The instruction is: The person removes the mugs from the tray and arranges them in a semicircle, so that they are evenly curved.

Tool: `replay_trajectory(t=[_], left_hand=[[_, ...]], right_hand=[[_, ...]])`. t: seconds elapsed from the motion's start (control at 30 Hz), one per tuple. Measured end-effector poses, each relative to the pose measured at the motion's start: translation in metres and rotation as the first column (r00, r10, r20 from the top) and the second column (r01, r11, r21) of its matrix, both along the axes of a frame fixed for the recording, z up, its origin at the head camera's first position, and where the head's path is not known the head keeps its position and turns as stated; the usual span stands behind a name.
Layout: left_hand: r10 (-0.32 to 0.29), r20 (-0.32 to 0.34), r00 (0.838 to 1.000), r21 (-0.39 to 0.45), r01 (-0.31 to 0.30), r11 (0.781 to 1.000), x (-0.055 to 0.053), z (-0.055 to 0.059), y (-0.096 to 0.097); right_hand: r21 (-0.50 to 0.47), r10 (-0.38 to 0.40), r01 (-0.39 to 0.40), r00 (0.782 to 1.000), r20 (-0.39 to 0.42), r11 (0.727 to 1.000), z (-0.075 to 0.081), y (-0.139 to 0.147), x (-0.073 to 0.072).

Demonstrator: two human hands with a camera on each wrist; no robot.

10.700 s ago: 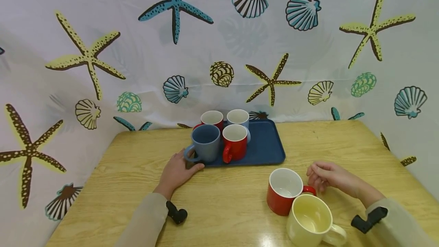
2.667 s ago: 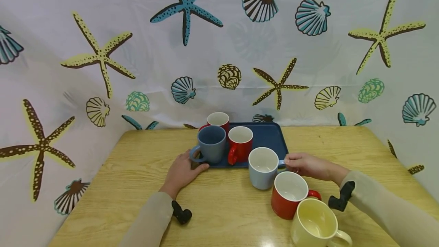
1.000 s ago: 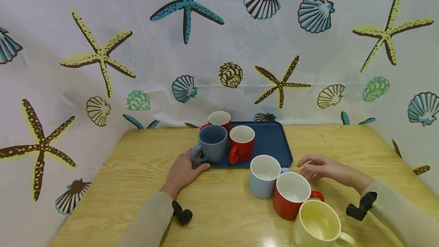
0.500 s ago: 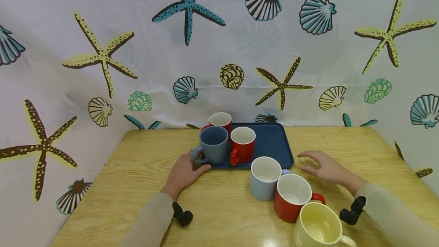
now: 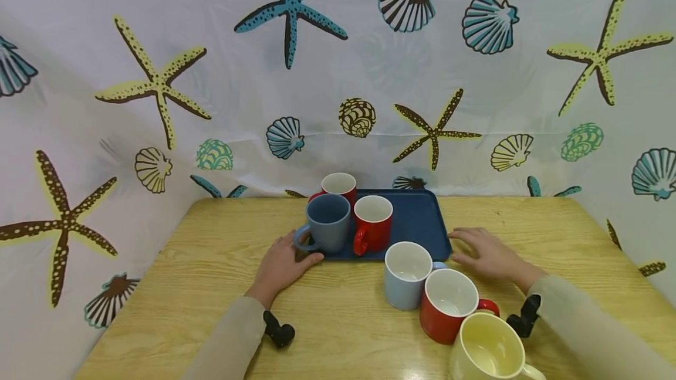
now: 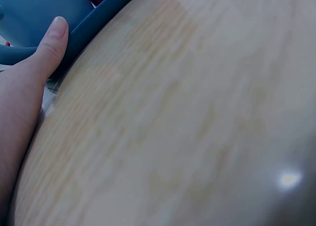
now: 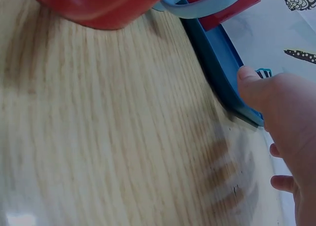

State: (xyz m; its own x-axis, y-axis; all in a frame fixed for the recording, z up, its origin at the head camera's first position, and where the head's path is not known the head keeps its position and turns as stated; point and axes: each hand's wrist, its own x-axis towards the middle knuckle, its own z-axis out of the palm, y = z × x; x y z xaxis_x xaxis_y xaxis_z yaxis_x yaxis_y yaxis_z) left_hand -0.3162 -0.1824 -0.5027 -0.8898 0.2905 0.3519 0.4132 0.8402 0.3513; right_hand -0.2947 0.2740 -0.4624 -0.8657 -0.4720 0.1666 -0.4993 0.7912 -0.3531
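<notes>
My left hand (image 5: 280, 265) holds the front left corner of the dark blue tray (image 5: 417, 221), thumb (image 6: 57, 33) against its rim; its other fingers are mostly hidden. On the tray stand a blue-grey mug (image 5: 328, 230) and a red mug (image 5: 374, 230), with another red mug (image 5: 345, 183) behind. My right hand (image 5: 488, 254) is open beside the tray's front right corner, palm down, thumb (image 7: 254, 88) near the rim in the right wrist view. Nearest to it on the table is a light blue mug (image 5: 404, 283), its handle (image 7: 207, 4) pointing right.
Close to the light blue mug, a red mug (image 5: 443, 315) and a pale yellow mug (image 5: 483, 353) form a slanting row on the wooden table (image 5: 338, 321). A patterned curtain (image 5: 317, 87) hangs behind the table's far edge.
The light blue mug, earlier at the tray's back, was carried by its handle to the table and released. My right hand has since opened and moved to the tray's right corner. My left stays put.
</notes>
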Motion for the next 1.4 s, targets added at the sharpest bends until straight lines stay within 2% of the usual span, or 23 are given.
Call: replay_trajectory(t=[0.37,0.6,0.73,0.93,1.17,1.4], left_hand=[[0.005,0.021,1.0,0.003,-0.005,1.0,0.001,-0.001,0.0],[0.01,0.007,1.0,-0.007,-0.01,1.0,0.001,-0.002,-0.002],[-0.002,0.01,1.0,-0.004,0.002,1.0,0.001,-0.001,-0.003],[-0.04,0.028,0.999,0.063,0.038,0.997,0.001,0.0,-0.005],[-0.08,0.124,0.989,0.186,0.056,0.981,0.003,0.006,-0.006],[-0.058,0.224,0.973,0.279,-0.007,0.96,0.011,0.016,-0.009]], right_hand=[[0.026,-0.021,0.019,0.998,0.061,0.999,-0.004,-0.01,-0.009],[0.035,0.024,-0.026,0.999,0.042,0.999,-0.004,-0.011,-0.013],[0.058,0.032,-0.035,0.997,0.065,0.998,-0.005,-0.012,-0.014],[0.077,0.049,-0.054,0.996,0.071,0.996,-0.002,-0.013,-0.015],[0.115,0.06,-0.069,0.995,0.084,0.991,0.0,-0.01,-0.016],[0.115,0.07,-0.077,0.995,0.071,0.99,-0.002,-0.011,-0.016]])
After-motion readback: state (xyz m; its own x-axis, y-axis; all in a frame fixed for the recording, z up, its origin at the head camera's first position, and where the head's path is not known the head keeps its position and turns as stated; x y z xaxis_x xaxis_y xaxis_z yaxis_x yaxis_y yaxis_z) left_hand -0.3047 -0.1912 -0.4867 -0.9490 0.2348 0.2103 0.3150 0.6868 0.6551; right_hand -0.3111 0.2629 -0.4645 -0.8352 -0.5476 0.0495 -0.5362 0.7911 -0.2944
